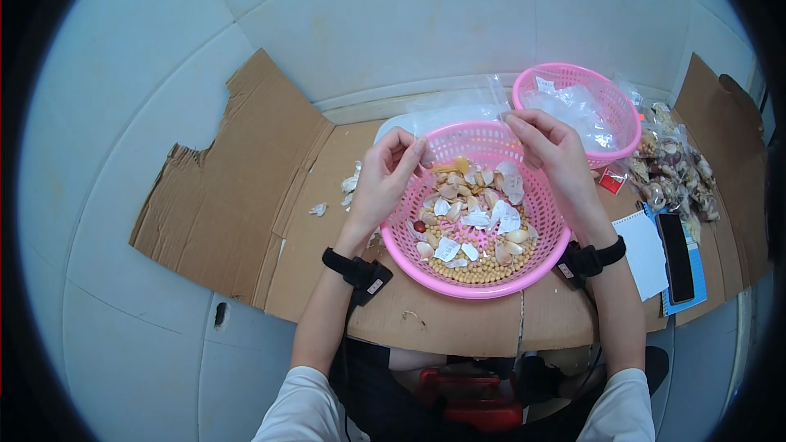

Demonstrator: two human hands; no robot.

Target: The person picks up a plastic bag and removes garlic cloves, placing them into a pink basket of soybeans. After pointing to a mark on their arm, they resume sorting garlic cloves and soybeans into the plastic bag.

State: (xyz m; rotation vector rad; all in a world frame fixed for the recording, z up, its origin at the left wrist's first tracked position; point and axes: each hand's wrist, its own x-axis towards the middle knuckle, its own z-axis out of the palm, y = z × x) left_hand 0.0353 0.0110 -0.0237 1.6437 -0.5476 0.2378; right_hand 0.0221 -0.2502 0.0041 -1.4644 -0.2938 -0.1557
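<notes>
A pink plastic basket stands before me with garlic cloves, soybeans, white paper labels and a dark red round item in it. Over its back left rim, my left hand is closed in a pinch; what its fingertips hold is too faint to name. My right hand pinches at the back right rim, where the edge of a clear plastic bag meets its fingertips. How far the clear plastic stretches between the hands is hard to see.
A second pink basket holds clear bags. Filled bags are heaped at right, near a notepad and a black phone. Cardboard flaps rise at the sides; garlic skins lie at left.
</notes>
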